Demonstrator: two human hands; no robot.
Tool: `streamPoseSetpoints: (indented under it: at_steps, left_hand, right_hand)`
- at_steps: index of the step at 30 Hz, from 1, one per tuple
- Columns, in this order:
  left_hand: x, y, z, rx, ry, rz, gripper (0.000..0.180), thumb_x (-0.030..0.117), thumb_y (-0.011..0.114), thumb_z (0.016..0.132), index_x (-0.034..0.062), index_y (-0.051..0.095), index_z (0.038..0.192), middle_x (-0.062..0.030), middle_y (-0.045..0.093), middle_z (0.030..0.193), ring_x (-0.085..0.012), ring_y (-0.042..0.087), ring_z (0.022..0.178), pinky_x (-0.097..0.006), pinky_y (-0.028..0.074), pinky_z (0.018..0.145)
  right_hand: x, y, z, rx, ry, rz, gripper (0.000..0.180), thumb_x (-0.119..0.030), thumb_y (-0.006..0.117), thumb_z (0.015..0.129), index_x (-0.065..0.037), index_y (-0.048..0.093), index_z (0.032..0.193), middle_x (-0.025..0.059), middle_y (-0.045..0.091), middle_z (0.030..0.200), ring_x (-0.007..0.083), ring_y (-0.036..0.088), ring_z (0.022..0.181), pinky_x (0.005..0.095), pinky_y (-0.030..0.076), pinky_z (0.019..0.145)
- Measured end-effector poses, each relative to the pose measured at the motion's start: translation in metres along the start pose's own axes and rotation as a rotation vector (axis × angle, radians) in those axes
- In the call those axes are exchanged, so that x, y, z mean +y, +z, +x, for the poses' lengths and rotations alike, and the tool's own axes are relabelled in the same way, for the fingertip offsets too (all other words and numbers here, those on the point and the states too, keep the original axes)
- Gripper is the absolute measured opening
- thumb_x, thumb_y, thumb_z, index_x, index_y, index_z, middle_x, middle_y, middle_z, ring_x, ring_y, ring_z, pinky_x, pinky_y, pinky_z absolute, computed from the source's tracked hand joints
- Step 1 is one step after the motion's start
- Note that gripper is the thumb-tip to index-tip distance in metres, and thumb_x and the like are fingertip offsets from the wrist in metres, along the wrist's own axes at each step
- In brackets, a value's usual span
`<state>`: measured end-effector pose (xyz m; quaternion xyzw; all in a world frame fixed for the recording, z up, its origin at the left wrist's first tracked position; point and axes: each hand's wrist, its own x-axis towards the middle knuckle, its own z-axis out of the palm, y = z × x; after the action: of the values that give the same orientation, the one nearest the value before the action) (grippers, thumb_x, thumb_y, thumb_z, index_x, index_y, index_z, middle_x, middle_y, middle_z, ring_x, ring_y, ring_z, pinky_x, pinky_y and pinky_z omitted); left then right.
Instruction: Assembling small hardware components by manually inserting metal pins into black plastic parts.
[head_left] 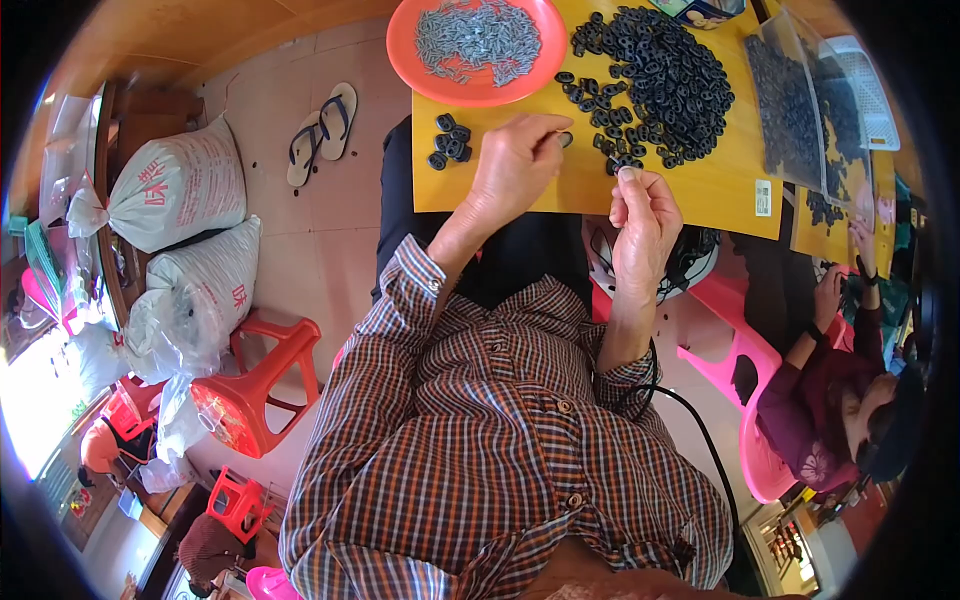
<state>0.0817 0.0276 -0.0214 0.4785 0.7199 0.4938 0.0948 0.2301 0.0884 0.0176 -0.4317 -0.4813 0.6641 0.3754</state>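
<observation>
A yellow board (720,185) lies on my lap. On it sit a big heap of small black rings (655,80) and a small cluster of black pieces (450,140) at its left. My left hand (515,165) rests on the board, pinching one small black ring (566,138) between thumb and fingertips. My right hand (645,225) is at the board's near edge, fingers closed on a small grey pin whose tip shows at the fingertips. An orange plate (410,50) holding several grey metal pins (478,38) stands at the board's far left.
A clear plastic bag of black parts (800,105) and a white basket (868,85) lie at the right. Another person in a maroon sleeve (820,390) sits on a pink chair (750,440) at right. White sacks (185,185), a red stool (255,385) and sandals (322,122) are at left.
</observation>
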Motion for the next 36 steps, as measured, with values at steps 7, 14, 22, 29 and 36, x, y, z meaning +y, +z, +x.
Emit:
streamPoseSetpoints:
  at_steps: [7,14,22,29,36]
  left_hand:
    - [0.012,-0.021,-0.007,-0.086,-0.583,-1.222,0.025,0.002,0.056,0.091,-0.0034,0.062,0.114,-0.0099,0.066,0.091,-0.0134,0.066,0.073,-0.025,0.056,0.070]
    - [0.017,-0.036,-0.014,-0.098,-0.526,-1.257,0.027,0.000,0.060,0.088,-0.0053,0.060,0.115,-0.0118,0.067,0.092,-0.0150,0.067,0.074,-0.026,0.057,0.072]
    - [0.015,-0.048,-0.023,-0.054,-0.517,-1.224,0.025,0.002,0.061,0.088,-0.0048,0.061,0.112,-0.0108,0.068,0.086,-0.0158,0.068,0.077,-0.027,0.057,0.074]
    - [0.014,-0.048,-0.029,-0.040,-0.439,-1.181,0.019,0.000,0.057,0.090,-0.0043,0.063,0.107,-0.0117,0.068,0.094,-0.0177,0.068,0.084,-0.029,0.056,0.079]
    - [0.016,-0.051,-0.029,0.049,-0.424,-1.359,0.018,-0.001,0.059,0.089,-0.0035,0.062,0.107,-0.0092,0.066,0.093,-0.0167,0.067,0.084,-0.029,0.056,0.079]
  right_hand:
    - [-0.005,0.014,-0.006,-0.068,0.067,0.115,0.010,-0.010,0.063,0.088,0.000,0.063,0.086,0.0018,0.057,0.070,0.0058,0.044,0.053,0.0180,0.034,0.047]
    - [-0.011,0.032,-0.013,-0.114,-0.015,0.079,0.011,-0.010,0.062,0.089,0.000,0.064,0.088,0.0085,0.065,0.081,0.0067,0.049,0.054,0.0197,0.037,0.049]
    - [-0.023,0.054,-0.024,-0.127,-0.116,-0.014,0.012,-0.011,0.060,0.091,0.001,0.062,0.092,0.0125,0.067,0.091,0.0061,0.050,0.056,0.0193,0.038,0.052]
    - [-0.020,0.066,-0.035,-0.181,-0.301,-0.226,0.011,-0.008,0.059,0.091,0.002,0.062,0.092,0.0112,0.066,0.095,0.0054,0.052,0.059,0.0188,0.039,0.054]
    - [-0.022,0.069,-0.043,-0.190,-0.339,-0.279,0.010,-0.007,0.058,0.090,0.003,0.062,0.092,0.0090,0.065,0.091,0.0057,0.053,0.060,0.0188,0.040,0.054]
